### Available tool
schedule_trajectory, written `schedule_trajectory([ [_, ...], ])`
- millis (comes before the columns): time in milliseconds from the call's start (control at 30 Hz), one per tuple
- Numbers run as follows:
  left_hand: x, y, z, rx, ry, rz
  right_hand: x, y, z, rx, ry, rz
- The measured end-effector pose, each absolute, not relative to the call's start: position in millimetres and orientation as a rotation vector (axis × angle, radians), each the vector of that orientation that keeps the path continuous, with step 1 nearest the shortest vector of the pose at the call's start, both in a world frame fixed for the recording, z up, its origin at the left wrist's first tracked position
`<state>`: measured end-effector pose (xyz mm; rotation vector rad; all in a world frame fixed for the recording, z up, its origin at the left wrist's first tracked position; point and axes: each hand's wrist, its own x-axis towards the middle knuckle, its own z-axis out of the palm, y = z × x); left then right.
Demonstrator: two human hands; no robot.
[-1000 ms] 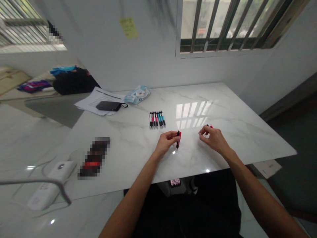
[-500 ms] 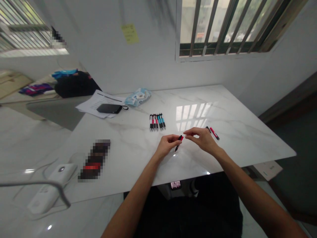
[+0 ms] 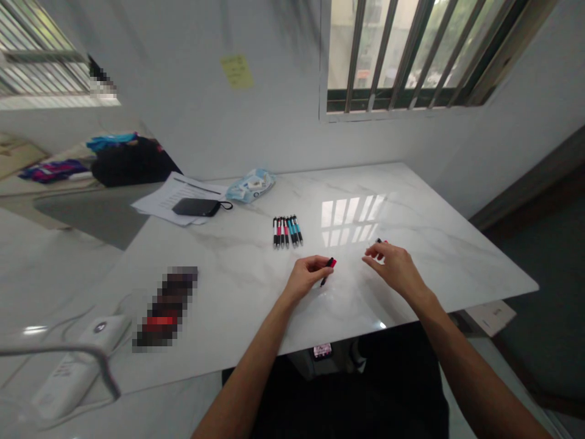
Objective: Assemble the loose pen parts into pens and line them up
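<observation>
The left hand [image 3: 305,277] pinches a red-and-black pen [image 3: 328,270] between thumb and forefinger, its dark tip slanting down to the marble table [image 3: 439,244] just below the fingertips. The right hand [image 3: 393,267], well apart to the right, curls its fingers beside a second pen [image 3: 379,242] lying at their tips; whether they grip it cannot be told. Beyond the left fingers lies a row of pens [image 3: 286,230], and farther off to their left a wipes packet [image 3: 250,185], a black pouch [image 3: 196,207] and papers [image 3: 167,194].
</observation>
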<state>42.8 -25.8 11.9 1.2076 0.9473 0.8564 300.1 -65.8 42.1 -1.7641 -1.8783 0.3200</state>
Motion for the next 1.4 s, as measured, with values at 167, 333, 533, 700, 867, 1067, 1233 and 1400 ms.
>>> schedule_trajectory([
  [167, 44, -25, 10, 1.209, 0.942, 0.836, 328, -93, 18, -2.206, -1.771, 0.267],
  [333, 44, -25, 10, 1.217, 0.957, 0.832, 325, -92, 4, -2.329, -1.726, 0.218],
  [533, 44, -26, 13, 1.216, 0.955, 0.863, 320, -78, -3, -2.233, -1.669, 0.143],
  [700, 44, -25, 12, 1.213, 0.954, 0.868, 313, -74, 0, -2.260, -1.624, 0.157],
  [867, 44, -24, 11, 1.209, 0.954, 0.876, 311, -72, 4, -2.289, -1.602, 0.173],
  [1067, 44, -25, 12, 1.202, 0.956, 0.875, 320, -68, -3, -2.016, -1.579, 0.210],
  [1233, 44, -25, 12, 1.197, 0.950, 0.876, 300, -63, 2, -1.585, -1.379, 0.641],
  [1400, 43, -26, 13, 1.213, 0.931, 0.854, 255, -62, 14, -1.336, -1.290, 0.972],
])
